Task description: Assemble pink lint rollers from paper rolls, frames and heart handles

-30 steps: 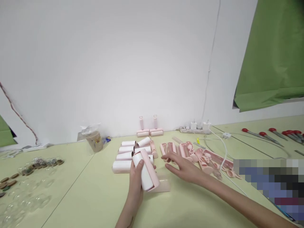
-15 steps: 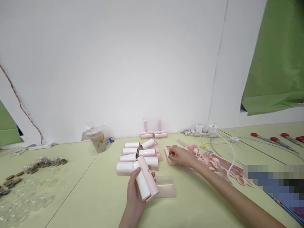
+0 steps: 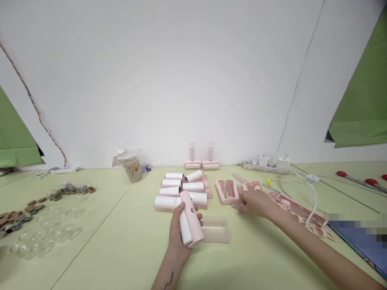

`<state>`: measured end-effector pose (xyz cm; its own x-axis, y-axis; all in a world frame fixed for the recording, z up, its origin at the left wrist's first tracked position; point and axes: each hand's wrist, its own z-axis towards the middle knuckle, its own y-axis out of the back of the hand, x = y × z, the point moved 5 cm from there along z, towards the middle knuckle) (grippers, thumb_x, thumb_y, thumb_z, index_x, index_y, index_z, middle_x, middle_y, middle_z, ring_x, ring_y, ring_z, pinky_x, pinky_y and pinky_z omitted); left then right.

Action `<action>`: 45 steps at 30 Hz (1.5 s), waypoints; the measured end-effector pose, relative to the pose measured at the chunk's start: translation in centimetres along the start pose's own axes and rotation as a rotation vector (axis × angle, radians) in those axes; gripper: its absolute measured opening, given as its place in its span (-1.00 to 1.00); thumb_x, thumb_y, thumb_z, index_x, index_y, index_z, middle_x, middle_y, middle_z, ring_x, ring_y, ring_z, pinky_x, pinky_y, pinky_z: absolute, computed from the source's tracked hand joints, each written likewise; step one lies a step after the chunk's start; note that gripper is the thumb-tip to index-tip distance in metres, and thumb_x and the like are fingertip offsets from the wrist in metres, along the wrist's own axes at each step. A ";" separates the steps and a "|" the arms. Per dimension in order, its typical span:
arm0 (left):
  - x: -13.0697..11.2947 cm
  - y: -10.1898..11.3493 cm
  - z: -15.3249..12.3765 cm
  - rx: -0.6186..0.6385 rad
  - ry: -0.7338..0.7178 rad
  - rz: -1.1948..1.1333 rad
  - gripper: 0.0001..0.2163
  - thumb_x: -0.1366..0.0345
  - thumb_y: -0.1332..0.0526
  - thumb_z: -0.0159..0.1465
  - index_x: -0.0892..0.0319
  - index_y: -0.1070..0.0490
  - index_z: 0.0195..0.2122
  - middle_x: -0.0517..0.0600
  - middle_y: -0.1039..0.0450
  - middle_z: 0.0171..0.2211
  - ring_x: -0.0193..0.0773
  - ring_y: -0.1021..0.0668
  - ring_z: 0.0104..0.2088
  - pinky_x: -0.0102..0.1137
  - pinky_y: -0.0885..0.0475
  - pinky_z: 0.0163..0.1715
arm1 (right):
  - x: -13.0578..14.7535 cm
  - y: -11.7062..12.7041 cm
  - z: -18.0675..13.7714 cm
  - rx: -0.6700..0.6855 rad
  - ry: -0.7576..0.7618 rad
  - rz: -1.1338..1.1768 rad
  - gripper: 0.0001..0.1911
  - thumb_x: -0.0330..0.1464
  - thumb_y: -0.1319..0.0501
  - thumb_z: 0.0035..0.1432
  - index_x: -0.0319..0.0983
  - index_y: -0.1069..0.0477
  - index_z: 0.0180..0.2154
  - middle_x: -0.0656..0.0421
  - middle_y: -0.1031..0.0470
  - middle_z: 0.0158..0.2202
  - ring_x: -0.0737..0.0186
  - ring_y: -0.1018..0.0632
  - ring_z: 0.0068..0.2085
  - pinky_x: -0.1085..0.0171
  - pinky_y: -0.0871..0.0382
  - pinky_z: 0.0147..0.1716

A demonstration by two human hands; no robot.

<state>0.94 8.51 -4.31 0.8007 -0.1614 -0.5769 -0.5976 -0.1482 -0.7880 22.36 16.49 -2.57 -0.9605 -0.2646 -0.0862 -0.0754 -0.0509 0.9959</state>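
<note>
The left hand (image 3: 177, 231) gripped a roller (image 3: 191, 220) just beside the clear cover (image 3: 217, 230), while the right hand (image 3: 256, 201), its grasp hidden, was down at the pink parts (image 3: 251, 186), seemingly selecting a piece, which called for a sure pinch.

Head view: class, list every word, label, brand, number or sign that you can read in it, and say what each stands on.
Readable text: none.
Cup: printed marking, too small and blurred to read.
Blue wrapper: too small to read.
Roller in the left hand: no lettering visible.
Forearm mark: a dark line, no letters distinguishable.
</note>
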 end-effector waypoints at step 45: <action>0.0 -1.3 -2.2 0.068 -0.271 0.690 -0.62 0.13 -0.34 -0.08 0.21 -0.28 -0.31 -0.02 -0.41 -0.53 -0.24 -0.46 -0.59 -0.37 -0.40 -0.60 | 7.1 4.9 -8.1 -0.031 0.400 0.809 -0.70 -0.19 -0.02 0.17 -0.15 -0.46 -0.33 0.18 -0.40 -0.49 0.27 -0.38 -0.49 0.35 -0.21 -0.53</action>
<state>1.61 6.59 -2.85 0.2319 0.0520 -0.9714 -0.9715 -0.0380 -0.2339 17.34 6.59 1.46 -0.5515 -0.5458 0.6308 0.5957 0.2716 0.7559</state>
